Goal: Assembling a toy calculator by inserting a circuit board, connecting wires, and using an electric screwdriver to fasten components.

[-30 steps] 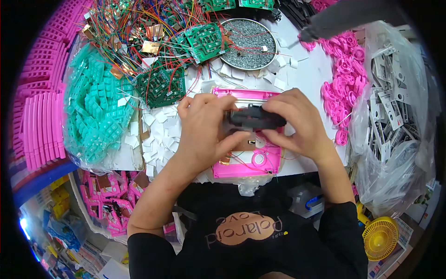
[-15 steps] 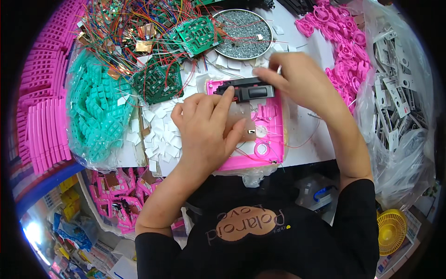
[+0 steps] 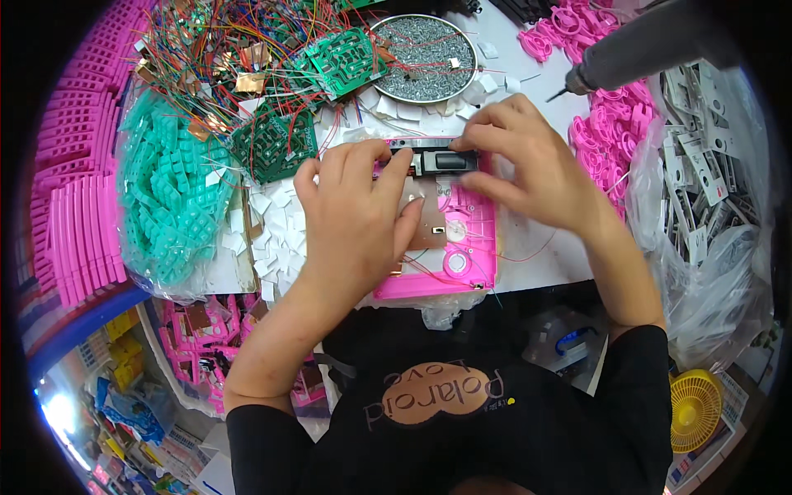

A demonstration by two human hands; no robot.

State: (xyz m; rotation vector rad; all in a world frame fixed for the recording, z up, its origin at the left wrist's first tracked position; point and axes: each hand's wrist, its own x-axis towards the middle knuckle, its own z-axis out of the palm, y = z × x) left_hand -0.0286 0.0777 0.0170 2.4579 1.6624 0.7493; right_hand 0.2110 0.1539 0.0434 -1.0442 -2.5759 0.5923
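A pink plastic casing (image 3: 487, 239), its inner side up, rests at the table's front edge. Across its far end lies a black plastic part (image 3: 450, 162) with a raised rectangular block. My left hand (image 3: 351, 214) covers the casing's left side, with index fingertip on the part's left end and thumb over a brown circuit board (image 3: 429, 216). At the right end, my right hand (image 3: 532, 165) has its thumb and curled fingers around the part. Thin wires (image 3: 487, 257) run across the casing. The left palm hides much of the board.
A grey power screwdriver (image 3: 615, 62) hangs into view at upper right. Behind the casing are a round tray of screws (image 3: 421, 78) and wired green boards (image 3: 342, 62). Teal keypads (image 3: 177, 198) lie left; pink parts (image 3: 615, 120) and bagged white-grey pieces (image 3: 701, 140) lie right.
My right hand has come down onto the black part's right end. The part has straightened in the casing, which has shifted slightly left. The screwdriver has appeared at upper right.
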